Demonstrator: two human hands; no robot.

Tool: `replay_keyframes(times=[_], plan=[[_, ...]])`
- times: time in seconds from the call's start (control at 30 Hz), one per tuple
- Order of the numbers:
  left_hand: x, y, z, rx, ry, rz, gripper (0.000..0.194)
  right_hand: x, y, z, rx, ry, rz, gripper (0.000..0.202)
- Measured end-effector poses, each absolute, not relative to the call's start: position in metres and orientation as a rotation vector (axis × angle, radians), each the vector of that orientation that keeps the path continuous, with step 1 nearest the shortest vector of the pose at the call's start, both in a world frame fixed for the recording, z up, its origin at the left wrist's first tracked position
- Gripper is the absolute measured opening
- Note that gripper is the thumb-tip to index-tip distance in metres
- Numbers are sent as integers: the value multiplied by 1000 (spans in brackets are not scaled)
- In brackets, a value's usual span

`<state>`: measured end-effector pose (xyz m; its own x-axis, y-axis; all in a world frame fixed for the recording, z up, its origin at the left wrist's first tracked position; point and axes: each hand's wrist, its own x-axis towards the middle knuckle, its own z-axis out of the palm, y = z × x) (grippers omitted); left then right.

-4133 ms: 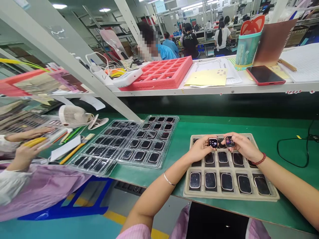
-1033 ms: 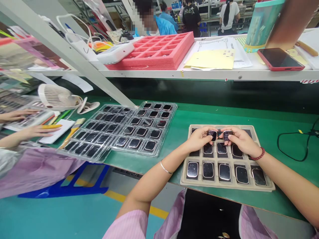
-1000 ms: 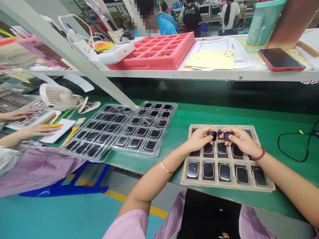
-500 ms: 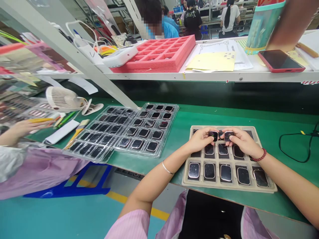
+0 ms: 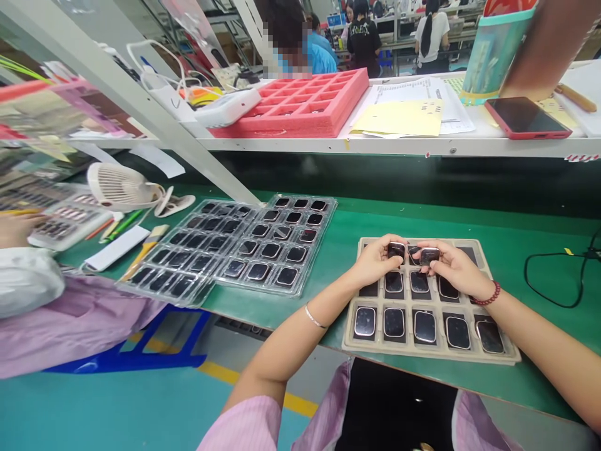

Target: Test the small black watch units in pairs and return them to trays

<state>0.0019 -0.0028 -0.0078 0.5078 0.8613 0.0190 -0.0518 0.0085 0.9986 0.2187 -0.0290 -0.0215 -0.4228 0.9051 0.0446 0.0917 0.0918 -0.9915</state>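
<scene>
Left hand (image 5: 377, 261) grips one watch (image 5: 395, 249), right hand (image 5: 457, 269) grips second watch (image 5: 429, 255) just beside, both above beige tray (image 5: 432, 352); step seems paired handling; next move likely calls for steady pinch, clear of seated watches (image 5: 425, 326) below hands

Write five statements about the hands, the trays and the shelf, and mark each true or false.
1. The left hand holds one smartwatch. True.
2. The right hand is empty. False: it holds a second smartwatch.
3. The nearest row of the beige tray shows five watches. True.
4. The pink foam tray sits on the green table. False: it rests on the white shelf.
5. The red beaded bracelet is on the left wrist. False: it is on the right wrist.
</scene>
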Motion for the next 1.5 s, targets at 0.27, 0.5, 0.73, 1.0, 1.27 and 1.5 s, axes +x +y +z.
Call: replay_keyframes(times=[0.27, 0.5, 0.73, 1.0, 1.27, 1.5], plan=[[2, -3, -8, 1373, 767, 837, 30, 218, -30, -20, -998, -1651, 1421, 38], [2, -2, -11, 1397, 764, 843, 40, 215, -32, -17, -954, -1642, 1386, 39], [2, -2, -12, 1398, 756, 841, 39, 217, -30, -21, -981, -1642, 1406, 43], [1, -1, -15, 1518, 793, 860, 30, 219, -28, -21, -984, -1657, 1417, 43], [0, 1, -20, 1588, 800, 845, 39, 218, -27, -20, -947, -1603, 1462, 50], [1, 0, -21, 1520, 751, 862, 34, 218, -28, -18, -966, -1627, 1426, 40]])
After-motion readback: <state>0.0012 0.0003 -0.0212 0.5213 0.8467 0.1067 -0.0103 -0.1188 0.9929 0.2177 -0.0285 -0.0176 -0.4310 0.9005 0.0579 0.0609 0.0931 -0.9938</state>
